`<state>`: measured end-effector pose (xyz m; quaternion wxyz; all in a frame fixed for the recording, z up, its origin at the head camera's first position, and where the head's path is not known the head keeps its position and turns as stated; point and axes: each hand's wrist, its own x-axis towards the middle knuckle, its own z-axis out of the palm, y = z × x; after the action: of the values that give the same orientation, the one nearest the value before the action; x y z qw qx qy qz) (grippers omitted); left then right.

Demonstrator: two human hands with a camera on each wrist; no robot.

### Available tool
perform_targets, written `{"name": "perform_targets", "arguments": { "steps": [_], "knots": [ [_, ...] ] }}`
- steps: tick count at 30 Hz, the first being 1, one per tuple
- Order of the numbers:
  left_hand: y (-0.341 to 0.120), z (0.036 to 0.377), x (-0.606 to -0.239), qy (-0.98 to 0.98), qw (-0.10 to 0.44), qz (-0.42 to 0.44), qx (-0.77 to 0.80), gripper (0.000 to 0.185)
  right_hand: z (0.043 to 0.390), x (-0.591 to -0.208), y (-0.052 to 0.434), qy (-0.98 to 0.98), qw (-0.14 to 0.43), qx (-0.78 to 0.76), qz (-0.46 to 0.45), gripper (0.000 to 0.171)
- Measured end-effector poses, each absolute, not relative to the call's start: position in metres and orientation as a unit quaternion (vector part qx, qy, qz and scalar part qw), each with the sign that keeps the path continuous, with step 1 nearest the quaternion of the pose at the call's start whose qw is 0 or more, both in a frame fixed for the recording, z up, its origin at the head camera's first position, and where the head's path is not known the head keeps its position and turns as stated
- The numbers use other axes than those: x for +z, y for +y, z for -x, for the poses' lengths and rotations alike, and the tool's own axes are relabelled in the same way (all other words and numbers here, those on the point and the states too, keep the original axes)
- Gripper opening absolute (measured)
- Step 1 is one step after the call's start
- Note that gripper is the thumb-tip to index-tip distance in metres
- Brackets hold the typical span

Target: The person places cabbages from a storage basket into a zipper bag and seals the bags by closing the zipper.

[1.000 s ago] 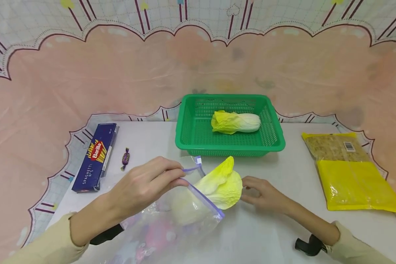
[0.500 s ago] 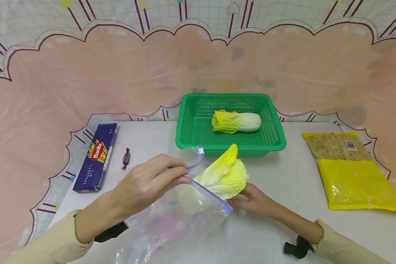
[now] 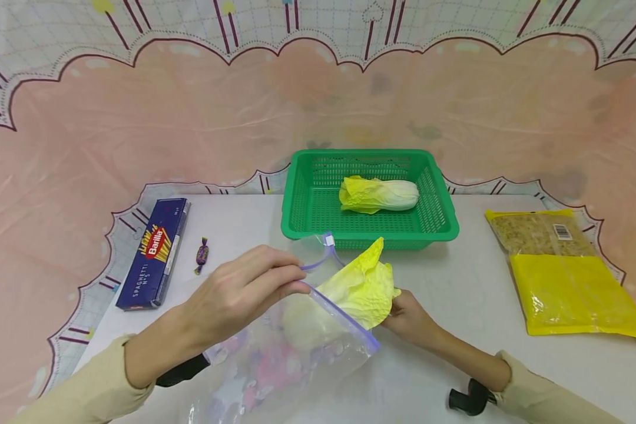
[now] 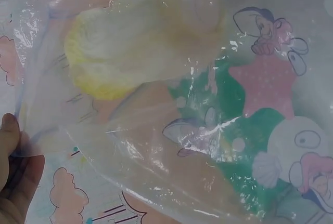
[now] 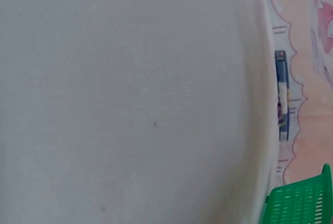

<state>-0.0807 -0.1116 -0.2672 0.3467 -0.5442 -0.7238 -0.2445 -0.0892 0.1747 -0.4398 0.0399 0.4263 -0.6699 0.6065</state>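
In the head view my left hand [image 3: 249,288] pinches the purple zip edge of a clear printed zip bag [image 3: 275,377], whose mouth gapes to the right. A napa cabbage [image 3: 360,291] lies tilted with its pale base inside the bag and its yellow leafy end sticking out. My right hand [image 3: 410,318] holds that leafy end from the right, its fingertips partly hidden behind the leaves. Through the film in the left wrist view, the cabbage [image 4: 140,52] shows blurred, with left fingers [image 4: 23,182] at the bag's edge. The right wrist view shows no hand.
Behind the bag stands a green basket [image 3: 318,227] with another napa cabbage [image 3: 384,195] in it. A blue spaghetti box [image 3: 151,259] and a wrapped candy [image 3: 202,255] lie at left. A yellow food packet [image 3: 572,288] lies at right on the white table [image 3: 471,271].
My right hand has moved left onto the leafy end and now holds it. The cabbage and bag mouth rose slightly and shifted right, then the leaves dipped a little. My left hand keeps its pinch.
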Motion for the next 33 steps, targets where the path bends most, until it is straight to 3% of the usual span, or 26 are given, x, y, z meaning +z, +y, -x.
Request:
{"name": "perform_targets", "arguments": {
  "steps": [7,15,22,33],
  "knots": [
    [-0.121,0.076,-0.26,-0.724,0.358,0.535,-0.247,0.025,0.101,-0.425,0.193,-0.714,0.124,0.54,-0.427,0.021],
    [-0.14,0.074,-0.266,-0.747,0.363,0.494,-0.258,0.029,0.123,-0.318,0.216,-0.731,0.234,0.427,-0.477,0.028],
    [-0.148,0.07,-0.267,-0.759,0.363,0.477,-0.255,0.032,0.125,-0.258,0.2,-0.724,0.234,0.346,-0.548,0.021],
    [-0.159,0.067,-0.259,-0.768,0.382,0.451,-0.248,0.037,0.123,-0.255,0.191,-0.753,0.206,0.329,-0.532,0.028]
  ]
}}
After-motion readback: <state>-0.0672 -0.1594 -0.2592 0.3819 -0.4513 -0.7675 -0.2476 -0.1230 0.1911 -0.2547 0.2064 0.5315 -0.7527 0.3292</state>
